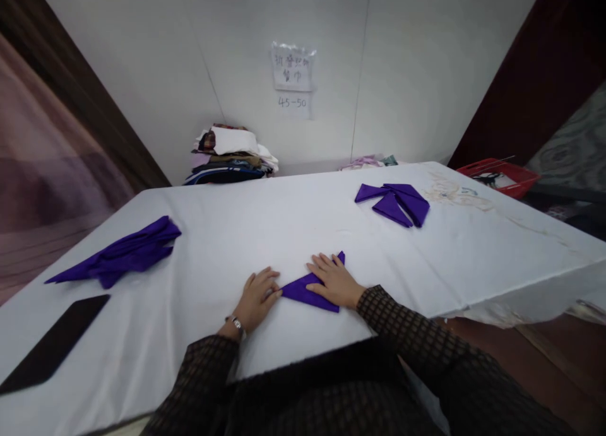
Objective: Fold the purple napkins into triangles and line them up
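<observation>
A purple napkin [303, 293], folded into a small triangle, lies on the white tablecloth [293, 221] near the table's front edge. My right hand [334, 279] lies flat on top of it, fingers stretched out and pressing the cloth. My left hand [257, 297] rests at the triangle's left tip, fingers extended and touching the fold; a watch sits on that wrist. Both arms wear dark mesh sleeves.
A loose pile of unfolded purple napkins [124, 253] lies at the left. Folded purple napkins [394, 203] sit at the back right. A black flat object [54, 342] lies front left. Stacked clothes [230, 153] stand against the wall. A red basket [500, 176] is far right.
</observation>
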The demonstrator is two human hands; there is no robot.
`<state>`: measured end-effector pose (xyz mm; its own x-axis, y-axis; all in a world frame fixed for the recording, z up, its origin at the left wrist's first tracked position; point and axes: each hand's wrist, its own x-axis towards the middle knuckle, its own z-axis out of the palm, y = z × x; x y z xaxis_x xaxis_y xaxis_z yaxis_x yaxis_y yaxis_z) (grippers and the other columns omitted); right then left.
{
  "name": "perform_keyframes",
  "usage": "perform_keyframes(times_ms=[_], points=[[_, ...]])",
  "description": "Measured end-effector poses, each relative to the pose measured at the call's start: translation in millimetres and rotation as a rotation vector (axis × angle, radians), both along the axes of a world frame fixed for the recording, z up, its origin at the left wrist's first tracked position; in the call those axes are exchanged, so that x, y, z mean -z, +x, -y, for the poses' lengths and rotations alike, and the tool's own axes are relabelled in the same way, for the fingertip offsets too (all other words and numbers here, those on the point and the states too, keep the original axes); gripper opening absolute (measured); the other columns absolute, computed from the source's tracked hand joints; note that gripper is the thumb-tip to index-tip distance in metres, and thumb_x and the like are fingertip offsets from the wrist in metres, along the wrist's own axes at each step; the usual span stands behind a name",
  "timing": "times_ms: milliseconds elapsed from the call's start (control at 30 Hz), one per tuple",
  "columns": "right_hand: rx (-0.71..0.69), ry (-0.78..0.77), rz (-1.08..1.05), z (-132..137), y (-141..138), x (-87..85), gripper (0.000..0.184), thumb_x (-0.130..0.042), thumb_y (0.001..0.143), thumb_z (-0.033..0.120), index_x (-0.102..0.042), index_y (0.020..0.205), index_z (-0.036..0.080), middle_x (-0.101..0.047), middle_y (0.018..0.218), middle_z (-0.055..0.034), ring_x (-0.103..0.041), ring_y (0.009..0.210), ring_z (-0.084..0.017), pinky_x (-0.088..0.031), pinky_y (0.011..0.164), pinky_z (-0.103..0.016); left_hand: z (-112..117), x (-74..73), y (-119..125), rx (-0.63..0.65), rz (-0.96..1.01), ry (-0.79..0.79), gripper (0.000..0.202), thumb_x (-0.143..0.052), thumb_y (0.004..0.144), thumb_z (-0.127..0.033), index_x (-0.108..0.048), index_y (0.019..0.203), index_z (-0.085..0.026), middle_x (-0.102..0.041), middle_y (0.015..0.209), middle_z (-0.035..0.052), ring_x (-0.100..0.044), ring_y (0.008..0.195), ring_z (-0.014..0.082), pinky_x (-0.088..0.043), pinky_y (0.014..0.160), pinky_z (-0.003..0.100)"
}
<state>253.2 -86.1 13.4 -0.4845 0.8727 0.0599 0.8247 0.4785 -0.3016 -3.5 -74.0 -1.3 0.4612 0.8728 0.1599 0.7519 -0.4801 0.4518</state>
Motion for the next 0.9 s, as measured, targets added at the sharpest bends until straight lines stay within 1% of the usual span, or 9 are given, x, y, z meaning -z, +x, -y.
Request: perform_keyframes(times_ms=[300, 433, 533, 600, 667, 733, 800, 900], points=[[-0.005, 0.036, 0.023, 0, 1, 4.1, 0.069, -0.020, 0.089, 0.064, -0.036, 0.140, 0.020, -0.030, 0.148, -0.0108, -0.020, 0.137, -0.028, -0.012, 0.109, -0.049, 2, -2.9, 4, -0.022, -0.002, -0.042, 0.015, -0.044, 0.084, -0.029, -0.056, 0.078, -0.023, -0.058, 0.122, 0.0045, -0.038, 0.129, 0.0233, -0.020, 0.107, 0.054], [-0.007, 0.051, 0.033, 0, 2, 4.8, 0.070, -0.019, 0.089, 0.064, -0.038, 0.139, 0.019, -0.032, 0.147, -0.0112, -0.021, 0.136, -0.028, -0.013, 0.109, -0.049, 4, -3.3, 2, -0.062, 0.010, -0.048, 0.016, -0.044, 0.084, -0.029, -0.058, 0.079, -0.023, -0.058, 0.122, 0.0048, -0.038, 0.129, 0.0235, -0.021, 0.107, 0.054], [-0.008, 0.052, 0.039, 0, 2, 5.8, 0.070, -0.018, 0.089, 0.064, -0.037, 0.139, 0.019, -0.032, 0.147, -0.0109, -0.021, 0.136, -0.028, -0.012, 0.109, -0.049, 5, -4.1, 0, -0.150, 0.033, -0.016, 0.015, -0.046, 0.082, -0.028, -0.058, 0.076, -0.022, -0.059, 0.119, 0.0064, -0.043, 0.124, 0.0243, -0.025, 0.106, 0.052], [-0.010, 0.048, 0.041, -1, 2, 6.6, 0.070, -0.018, 0.089, 0.064, -0.037, 0.139, 0.019, -0.031, 0.147, -0.0108, -0.021, 0.136, -0.028, -0.012, 0.109, -0.049, 8, -5.3, 0, -0.195, 0.071, 0.029, 0.017, -0.045, 0.083, -0.028, -0.058, 0.075, -0.021, -0.060, 0.116, 0.0075, -0.048, 0.119, 0.0231, -0.032, 0.104, 0.048], [-0.012, 0.045, 0.044, -1, 3, 7.6, 0.071, -0.017, 0.089, 0.064, -0.037, 0.140, 0.019, -0.031, 0.147, -0.0108, -0.021, 0.136, -0.028, -0.011, 0.109, -0.049, 12, -6.6, 3, -0.195, 0.126, 0.083, 0.019, -0.045, 0.084, -0.031, -0.060, 0.078, -0.021, -0.060, 0.115, 0.0079, -0.050, 0.116, 0.0214, -0.037, 0.102, 0.043], [-0.010, 0.042, 0.047, -1, 3, 8.7, 0.070, -0.018, 0.089, 0.064, -0.037, 0.140, 0.019, -0.031, 0.147, -0.0107, -0.020, 0.136, -0.028, -0.011, 0.109, -0.049, 17, -7.3, 11, -0.165, 0.158, 0.110, 0.019, -0.048, 0.085, -0.034, -0.061, 0.083, -0.021, -0.060, 0.115, 0.0074, -0.050, 0.116, 0.0207, -0.038, 0.101, 0.040], [-0.008, 0.038, 0.050, -1, 3, 9.7, 0.070, -0.019, 0.089, 0.064, -0.036, 0.140, 0.020, -0.030, 0.148, -0.0104, -0.020, 0.137, -0.028, -0.010, 0.109, -0.049, 20, -7.2, 19, -0.159, 0.139, 0.090, 0.018, -0.052, 0.083, -0.036, -0.062, 0.086, -0.022, -0.060, 0.116, 0.0070, -0.048, 0.119, 0.0223, -0.036, 0.103, 0.043], [-0.010, 0.044, 0.051, -1, 3, 10.1, 0.069, -0.019, 0.089, 0.064, -0.036, 0.140, 0.020, -0.031, 0.148, -0.0103, -0.020, 0.137, -0.028, -0.011, 0.109, -0.049, 23, -6.8, 29, -0.202, 0.068, 0.001, 0.016, -0.056, 0.081, -0.037, -0.062, 0.087, -0.023, -0.058, 0.121, 0.0061, -0.042, 0.125, 0.0257, -0.027, 0.106, 0.051]])
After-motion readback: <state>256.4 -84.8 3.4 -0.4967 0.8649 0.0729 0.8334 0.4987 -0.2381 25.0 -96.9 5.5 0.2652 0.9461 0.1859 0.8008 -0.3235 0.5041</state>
